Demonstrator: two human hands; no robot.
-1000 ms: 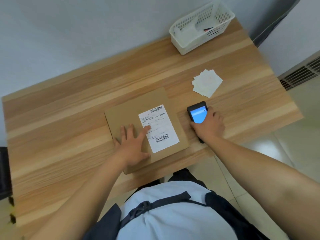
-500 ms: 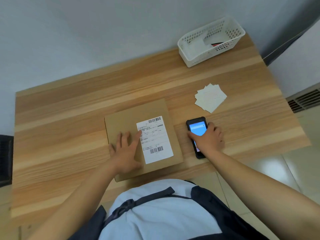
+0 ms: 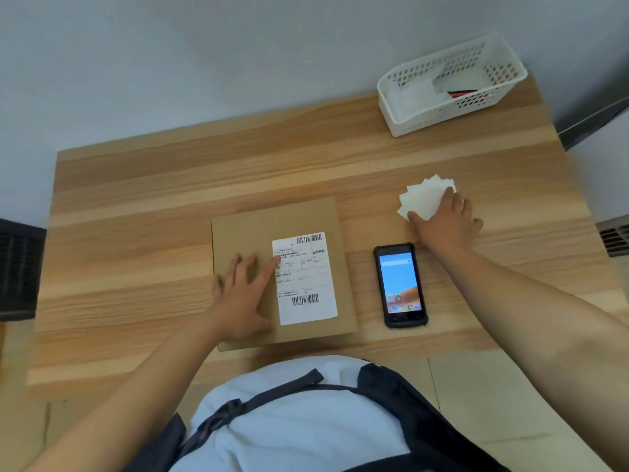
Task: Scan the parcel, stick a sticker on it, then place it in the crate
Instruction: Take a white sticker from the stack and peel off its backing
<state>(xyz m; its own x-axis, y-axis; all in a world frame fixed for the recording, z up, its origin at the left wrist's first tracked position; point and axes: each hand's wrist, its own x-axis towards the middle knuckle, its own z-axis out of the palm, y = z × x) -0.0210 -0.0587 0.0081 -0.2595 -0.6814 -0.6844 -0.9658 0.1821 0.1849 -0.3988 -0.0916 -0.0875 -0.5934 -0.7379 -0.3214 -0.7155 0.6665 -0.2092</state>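
A flat brown cardboard parcel [image 3: 299, 219] lies near the table's front edge, with a white shipping label [image 3: 306, 281] on its top. My left hand [image 3: 241, 294] rests flat on the parcel's left part, fingers spread, index tip at the label's edge. A black handheld scanner [image 3: 400, 284] lies face up to the right of the parcel, screen lit. My right hand [image 3: 446, 219] lies on the lower right part of a fanned stack of white stickers [image 3: 423, 195], fingers on the paper. A white perforated crate [image 3: 449, 107] stands at the back right corner.
The wooden table [image 3: 170, 199] stands against a grey wall. The crate holds some white paper and a dark item with a red stripe. Tiled floor shows beyond the right and front edges. A dark grille is at the far left.
My right hand let go of the scanner, which now lies on the table, and moved back and right onto the sticker stack. My left hand stayed on the parcel.
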